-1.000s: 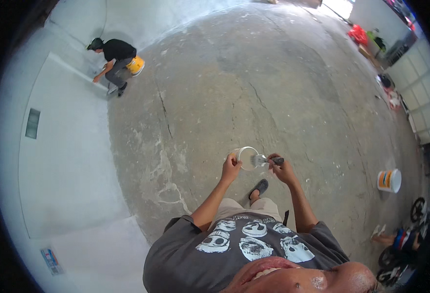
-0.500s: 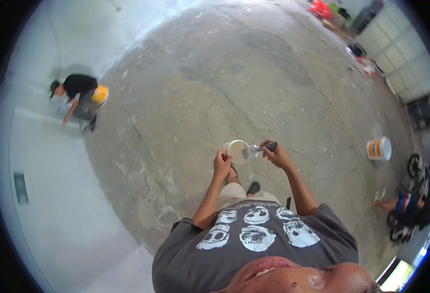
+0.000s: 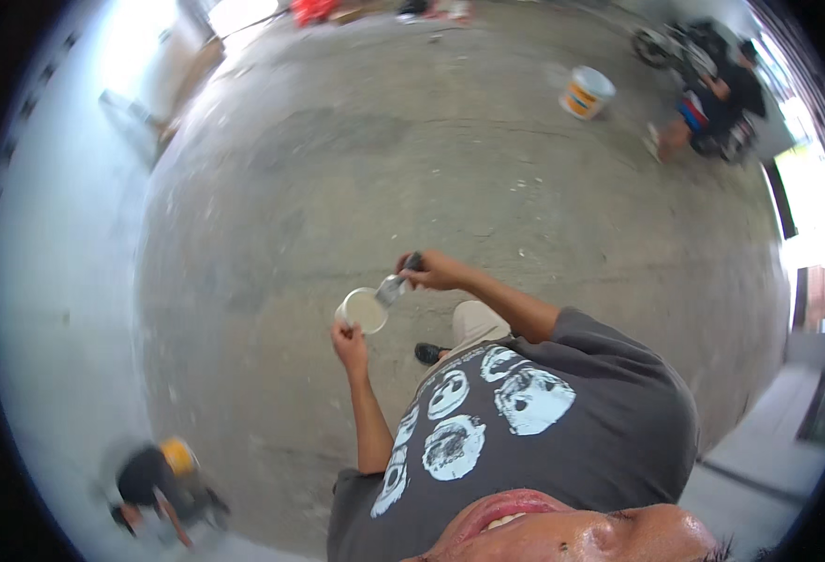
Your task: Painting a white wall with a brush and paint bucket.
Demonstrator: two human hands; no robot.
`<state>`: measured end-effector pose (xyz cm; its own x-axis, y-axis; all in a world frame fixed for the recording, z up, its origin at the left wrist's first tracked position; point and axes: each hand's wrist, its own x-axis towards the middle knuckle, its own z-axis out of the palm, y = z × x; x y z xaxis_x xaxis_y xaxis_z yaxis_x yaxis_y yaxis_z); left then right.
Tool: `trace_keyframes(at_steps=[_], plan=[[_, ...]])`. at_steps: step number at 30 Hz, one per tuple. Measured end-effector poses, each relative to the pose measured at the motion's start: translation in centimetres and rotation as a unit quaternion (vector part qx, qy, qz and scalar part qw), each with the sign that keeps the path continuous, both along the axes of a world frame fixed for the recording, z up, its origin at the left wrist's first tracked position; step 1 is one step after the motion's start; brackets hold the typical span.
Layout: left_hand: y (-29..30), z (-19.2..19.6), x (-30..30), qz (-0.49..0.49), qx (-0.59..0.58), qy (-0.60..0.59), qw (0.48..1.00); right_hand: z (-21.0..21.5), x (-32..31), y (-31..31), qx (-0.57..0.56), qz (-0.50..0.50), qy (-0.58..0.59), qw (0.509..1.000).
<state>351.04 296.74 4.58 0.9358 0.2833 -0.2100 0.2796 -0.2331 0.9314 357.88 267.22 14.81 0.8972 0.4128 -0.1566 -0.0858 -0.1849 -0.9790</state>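
A small white tub (image 3: 341,310) of off-white paint (image 3: 365,313) is in my left hand (image 3: 349,341), whose fingers grip its near side. My right hand (image 3: 429,271) is closed round the dark handle of a paintbrush (image 3: 390,291). The brush slants down to the left, its pale bristles at the tub's right rim. Whether the bristles touch the rim I cannot tell. Below the tub, one of my feet in a dark shoe (image 3: 427,353) stands on the concrete floor.
At the lower left, a person (image 3: 153,484) bends by the white wall (image 3: 66,309), a yellow bucket (image 3: 179,456) beside them. A white and orange bucket (image 3: 588,92) stands far right. Beyond it another person (image 3: 736,98) sits by a motorcycle (image 3: 679,47). Red bags (image 3: 313,11) lie at the back.
My view has swung to the right, so the wall and the bent person now appear lower left. The brush has moved from over the tub's inside to its right rim.
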Motion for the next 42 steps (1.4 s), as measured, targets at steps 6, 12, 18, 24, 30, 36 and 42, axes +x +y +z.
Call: trace_keyframes(at_steps=[6,12,18,24,30,36,42], plan=[[-1.4,0.1,1.3,0.000,-0.045,0.009,0.999,0.5,-0.4,-0.7,0.022,0.030,0.010,0.999],[-2.0,1.4,18.7,-0.009,-0.014,0.027,1.000,0.4,16.8,-1.7,0.081,0.067,0.023,0.994],[-3.0,1.6,48.5,0.033,-0.025,0.005,0.999,2.1,49.4,-3.7,0.071,0.184,0.021,0.980],[-1.5,-3.4,33.8,0.073,0.021,0.074,0.994,-5.3,38.1,-1.7,-0.004,0.154,-0.036,0.987],[7.3,-1.6,35.3,0.107,0.028,0.022,0.994,0.5,41.0,6.9,-0.061,0.187,0.051,0.979],[7.7,-2.0,32.4,0.094,0.092,0.044,0.990,-0.2,38.0,7.3,-0.002,0.122,0.126,0.985],[19.7,-1.0,42.8,0.087,0.071,0.021,0.993,2.2,49.7,20.4,0.041,0.137,0.140,0.980]])
